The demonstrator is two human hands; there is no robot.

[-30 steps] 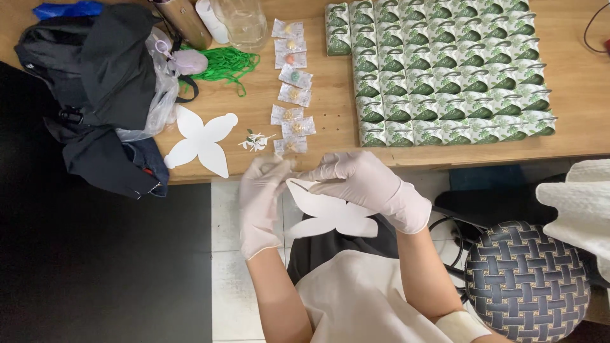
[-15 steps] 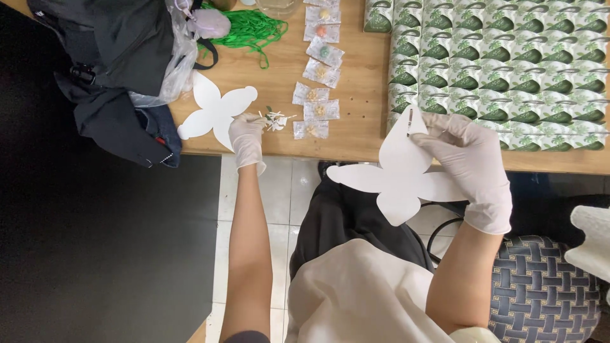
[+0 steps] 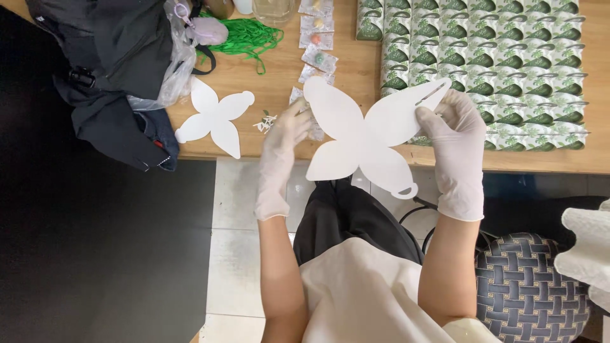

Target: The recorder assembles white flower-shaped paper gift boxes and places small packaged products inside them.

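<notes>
Two white petal-shaped card cutouts are what I track, and I place everything against the wooden table point(image 3: 279, 82). At its far left end sits a heap of black bags and clothing point(image 3: 108, 57) with a clear plastic bag point(image 3: 168, 70) against it, and a tangle of green cord point(image 3: 244, 38) lies just right of that. The first flat white four-petal cutout point(image 3: 216, 117) lies near the table's front edge, untouched. My gloved left hand point(image 3: 283, 136) has come back from a small cluster of tiny pieces point(image 3: 265, 122) on the table; its fingers are loosely curled and I cannot tell whether they hold anything. The large white four-petal card blank point(image 3: 365, 136) has risen from my lap to hover over the table's front edge, so it now looks ready to be worked. My gloved right hand point(image 3: 454, 130) pinches its upper right petal. Rows of green-and-white printed folded boxes point(image 3: 508, 57) cover the table's right end.
</notes>
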